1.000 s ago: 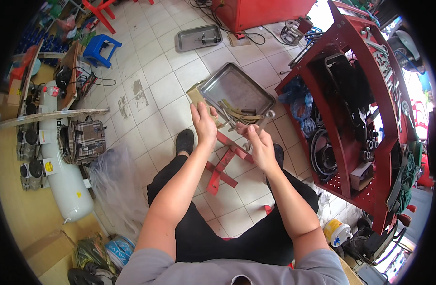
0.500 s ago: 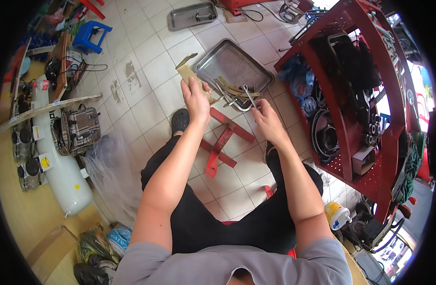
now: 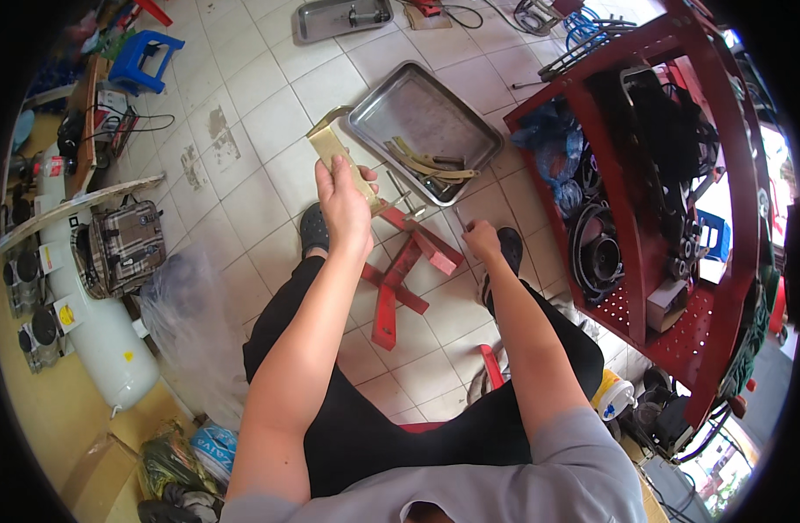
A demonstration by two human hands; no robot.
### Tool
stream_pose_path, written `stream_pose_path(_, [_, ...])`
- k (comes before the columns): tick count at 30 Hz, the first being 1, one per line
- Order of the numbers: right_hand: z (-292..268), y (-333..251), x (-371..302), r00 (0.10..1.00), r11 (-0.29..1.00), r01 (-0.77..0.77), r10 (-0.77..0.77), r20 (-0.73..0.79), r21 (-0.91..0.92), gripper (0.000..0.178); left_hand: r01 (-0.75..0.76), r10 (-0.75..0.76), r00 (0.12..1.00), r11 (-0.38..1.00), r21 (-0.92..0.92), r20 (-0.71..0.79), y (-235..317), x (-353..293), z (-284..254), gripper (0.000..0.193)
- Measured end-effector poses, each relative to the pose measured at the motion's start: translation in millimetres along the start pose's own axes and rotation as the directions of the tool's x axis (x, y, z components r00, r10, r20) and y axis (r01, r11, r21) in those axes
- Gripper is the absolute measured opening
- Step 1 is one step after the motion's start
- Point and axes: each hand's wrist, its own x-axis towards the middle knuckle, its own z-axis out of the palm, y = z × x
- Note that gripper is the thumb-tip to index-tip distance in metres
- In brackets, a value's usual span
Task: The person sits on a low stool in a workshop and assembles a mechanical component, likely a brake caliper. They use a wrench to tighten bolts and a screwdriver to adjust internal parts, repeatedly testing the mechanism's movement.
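My left hand (image 3: pixel 344 205) is wrapped around a gold-coloured bent metal bracket (image 3: pixel 328 142), held up in front of the near left corner of a metal tray (image 3: pixel 417 91). Thin metal rods (image 3: pixel 401 199) stick out by the bracket's lower end. My right hand (image 3: pixel 482 239) is closed, to the right of the bracket and apart from it. A thin sliver of the wrench (image 3: pixel 458 214) shows at its fingers; the rest is hidden. Below both hands a red metal stand (image 3: pixel 404 266) rests on the tiles.
Curved gold metal pieces (image 3: pixel 417 159) lie in the tray. A second tray (image 3: pixel 317 26) is farther off. On the right stands a red shelf rack (image 3: pixel 631 227) with parts and cables. A white cylinder tank (image 3: pixel 112 340), a plaid bag (image 3: pixel 129 240) and a blue stool (image 3: pixel 147 61) are on the left.
My right hand has drawn back toward me, away from the tray, and the wrench has turned so that little of it shows. My left hand still grips the bracket, slightly lower and farther left.
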Motion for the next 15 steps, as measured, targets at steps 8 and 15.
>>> stream_pose_path(8, [42.4,-16.2,85.5,0.995,0.995,0.092,-0.091,0.041,-0.025,0.026,0.119,-0.115,0.99,0.992,0.046,-0.086,1.2,18.9,-11.6,0.029])
stream_pose_path(15, [56.3,-28.1,97.7,0.996,0.992,0.082,-0.079,-0.032,0.094,0.053,0.166,-0.161,0.983,0.984,0.063,-0.086,11.5,21.1,-2.9,0.028])
